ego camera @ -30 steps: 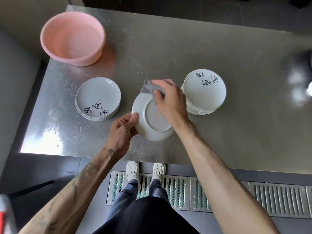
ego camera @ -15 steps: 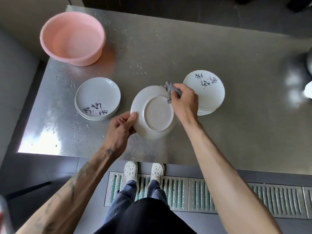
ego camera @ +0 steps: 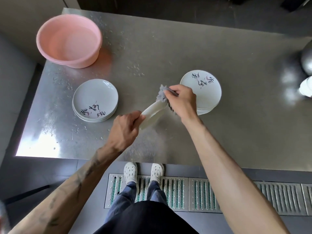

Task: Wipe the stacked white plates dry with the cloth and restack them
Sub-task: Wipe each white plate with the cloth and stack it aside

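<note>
Left hand (ego camera: 125,127): back up, fingers curled round the 8 o'clock end of a white plate (ego camera: 152,114). Right hand (ego camera: 183,102): wrist bent down, fingertips pinching a grey cloth (ego camera: 162,95) folded over the plate's 2 o'clock end. We see the plate nearly edge-on, tilted, held above the steel table (ego camera: 185,48) between the two stacks.

Clock directions from the held plate: left stack (ego camera: 95,100) at 9 o'clock, printed face up; right stack (ego camera: 202,92) at 2 o'clock, its near side behind the right hand; pink basin (ego camera: 69,41) at 10 o'clock.

Hard to make out: the plate is blurred and we cannot tell which face the cloth touches. The frame edge cuts off a round metal object (ego camera: 307,61) at 3 o'clock.

Bare steel shows from 12 to 2 o'clock and under the plate. The table's near edge runs at 6 o'clock.
</note>
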